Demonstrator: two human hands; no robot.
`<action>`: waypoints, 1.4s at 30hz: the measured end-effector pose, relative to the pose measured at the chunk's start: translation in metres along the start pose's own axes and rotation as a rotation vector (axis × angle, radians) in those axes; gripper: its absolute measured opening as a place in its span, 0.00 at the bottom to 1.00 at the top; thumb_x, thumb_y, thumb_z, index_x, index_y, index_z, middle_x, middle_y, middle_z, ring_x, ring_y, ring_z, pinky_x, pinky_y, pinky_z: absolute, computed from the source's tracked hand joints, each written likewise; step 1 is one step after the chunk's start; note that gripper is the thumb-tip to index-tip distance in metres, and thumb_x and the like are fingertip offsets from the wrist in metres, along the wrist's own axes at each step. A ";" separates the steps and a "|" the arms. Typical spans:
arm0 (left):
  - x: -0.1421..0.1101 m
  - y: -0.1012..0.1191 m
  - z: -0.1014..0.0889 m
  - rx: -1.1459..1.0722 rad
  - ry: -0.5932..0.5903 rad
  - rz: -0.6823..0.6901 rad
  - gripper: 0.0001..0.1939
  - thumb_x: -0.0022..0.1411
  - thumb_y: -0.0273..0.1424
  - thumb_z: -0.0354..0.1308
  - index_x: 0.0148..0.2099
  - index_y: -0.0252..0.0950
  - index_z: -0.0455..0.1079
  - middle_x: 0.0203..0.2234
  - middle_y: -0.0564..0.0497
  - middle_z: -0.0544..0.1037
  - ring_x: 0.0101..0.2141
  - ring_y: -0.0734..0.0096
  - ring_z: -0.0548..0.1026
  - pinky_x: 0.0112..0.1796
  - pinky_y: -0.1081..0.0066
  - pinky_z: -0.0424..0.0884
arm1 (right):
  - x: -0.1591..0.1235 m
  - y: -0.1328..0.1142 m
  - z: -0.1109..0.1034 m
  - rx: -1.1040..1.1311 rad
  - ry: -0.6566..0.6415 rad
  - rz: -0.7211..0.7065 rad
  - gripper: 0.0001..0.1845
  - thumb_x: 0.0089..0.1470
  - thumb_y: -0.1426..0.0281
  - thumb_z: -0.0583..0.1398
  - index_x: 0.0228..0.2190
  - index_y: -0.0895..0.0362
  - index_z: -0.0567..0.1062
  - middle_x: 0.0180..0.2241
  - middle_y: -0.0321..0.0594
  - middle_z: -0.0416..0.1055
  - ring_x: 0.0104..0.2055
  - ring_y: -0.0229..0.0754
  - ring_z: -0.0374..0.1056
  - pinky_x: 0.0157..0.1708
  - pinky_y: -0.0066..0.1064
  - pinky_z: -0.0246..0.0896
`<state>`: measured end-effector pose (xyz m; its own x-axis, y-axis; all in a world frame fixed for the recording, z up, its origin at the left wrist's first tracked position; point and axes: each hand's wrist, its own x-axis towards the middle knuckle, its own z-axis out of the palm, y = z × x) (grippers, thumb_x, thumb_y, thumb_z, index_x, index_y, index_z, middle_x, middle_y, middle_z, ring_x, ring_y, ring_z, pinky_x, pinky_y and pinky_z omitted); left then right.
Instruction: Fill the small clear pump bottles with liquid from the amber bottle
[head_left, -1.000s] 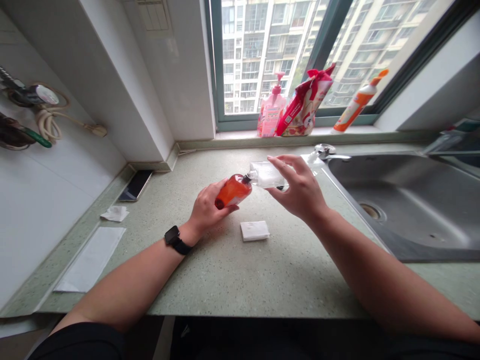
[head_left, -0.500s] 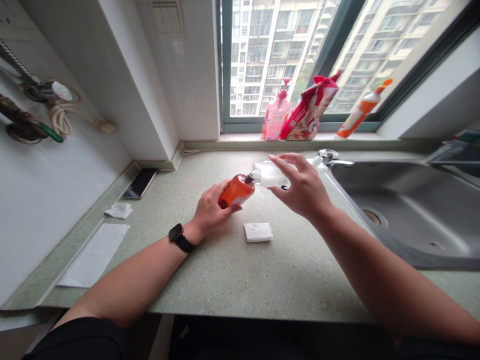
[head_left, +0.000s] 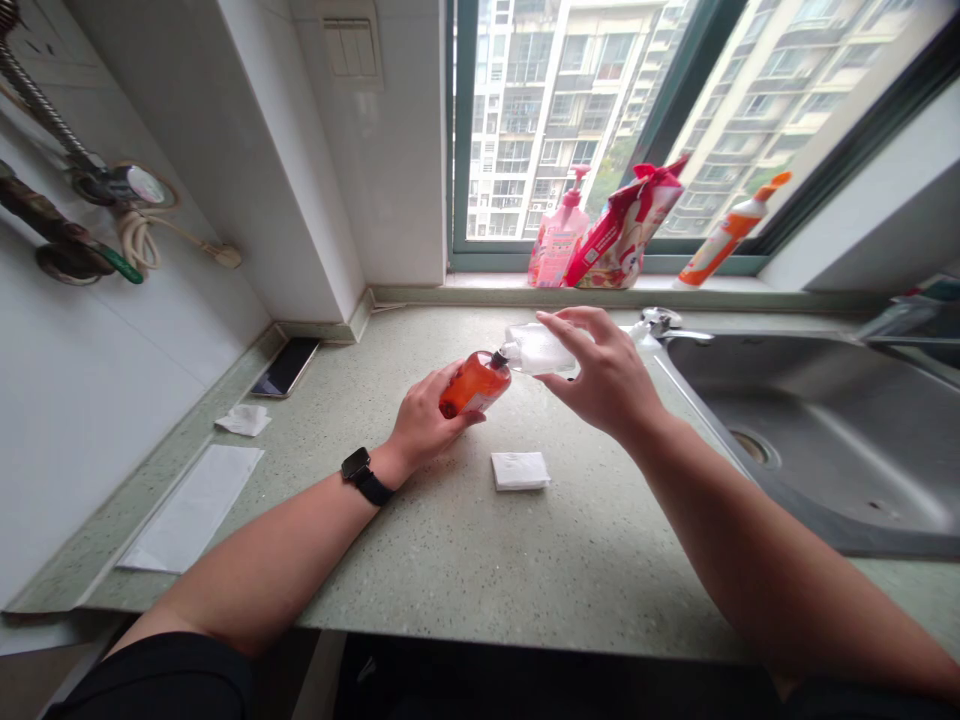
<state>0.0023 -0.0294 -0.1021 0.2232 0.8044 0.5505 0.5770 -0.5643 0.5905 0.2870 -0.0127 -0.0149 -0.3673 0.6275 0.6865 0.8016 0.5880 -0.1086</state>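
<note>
My left hand [head_left: 426, 418] is closed around an orange bottle [head_left: 478, 383] with a dark neck, tilted up to the right. In my right hand [head_left: 609, 375] is a clear bottle [head_left: 541, 348], held almost level between the thumb and fingers. Its mouth meets the neck of the orange bottle. How much liquid is inside the clear bottle I cannot make out. A folded white tissue [head_left: 520, 471] lies on the counter just in front of both bottles.
On the left of the counter [head_left: 480, 570] lie a phone [head_left: 286, 367], a crumpled tissue [head_left: 243, 420] and a flat white sheet [head_left: 192, 508]. A steel sink [head_left: 817, 400] is at right. On the sill stand a pink pump bottle [head_left: 559, 240], a red bag [head_left: 626, 230] and an orange-white bottle [head_left: 724, 240].
The head view has shifted slightly, so the surroundings sit a little lower and further right. Both hands hold the bottles mouth to mouth as before.
</note>
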 end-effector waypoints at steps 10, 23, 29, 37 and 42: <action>0.001 -0.002 0.001 -0.018 0.027 0.016 0.44 0.65 0.58 0.70 0.73 0.40 0.66 0.60 0.39 0.82 0.55 0.49 0.83 0.58 0.50 0.80 | 0.008 0.002 -0.001 -0.006 -0.021 -0.015 0.39 0.55 0.67 0.71 0.68 0.47 0.73 0.60 0.52 0.74 0.58 0.64 0.75 0.58 0.62 0.72; 0.001 -0.006 0.002 -0.027 0.004 -0.033 0.45 0.65 0.60 0.69 0.74 0.41 0.66 0.62 0.39 0.80 0.56 0.47 0.82 0.60 0.48 0.78 | 0.016 0.006 0.003 0.010 -0.034 -0.038 0.38 0.57 0.66 0.70 0.67 0.46 0.73 0.59 0.51 0.74 0.56 0.62 0.74 0.58 0.61 0.72; 0.000 -0.006 0.002 -0.015 -0.002 -0.054 0.45 0.65 0.59 0.69 0.75 0.43 0.65 0.62 0.40 0.80 0.56 0.48 0.82 0.58 0.50 0.79 | 0.015 0.006 0.004 0.005 -0.046 -0.024 0.37 0.57 0.67 0.69 0.67 0.47 0.74 0.60 0.51 0.74 0.57 0.61 0.74 0.58 0.60 0.72; 0.001 -0.006 0.003 -0.025 -0.002 -0.043 0.45 0.64 0.58 0.71 0.74 0.42 0.66 0.61 0.40 0.81 0.55 0.49 0.83 0.60 0.50 0.79 | 0.014 0.006 0.001 0.002 -0.039 -0.036 0.37 0.56 0.68 0.70 0.66 0.48 0.74 0.60 0.51 0.74 0.57 0.62 0.74 0.58 0.61 0.72; 0.000 -0.006 0.003 -0.026 -0.011 -0.048 0.45 0.65 0.57 0.71 0.74 0.42 0.66 0.61 0.41 0.81 0.55 0.50 0.83 0.60 0.50 0.79 | 0.013 0.007 0.000 0.005 -0.032 -0.053 0.37 0.56 0.68 0.70 0.66 0.49 0.75 0.59 0.52 0.74 0.56 0.62 0.75 0.58 0.60 0.73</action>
<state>0.0015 -0.0257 -0.1076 0.2047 0.8324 0.5150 0.5667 -0.5298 0.6310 0.2875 0.0000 -0.0069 -0.4242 0.6118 0.6677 0.7785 0.6230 -0.0763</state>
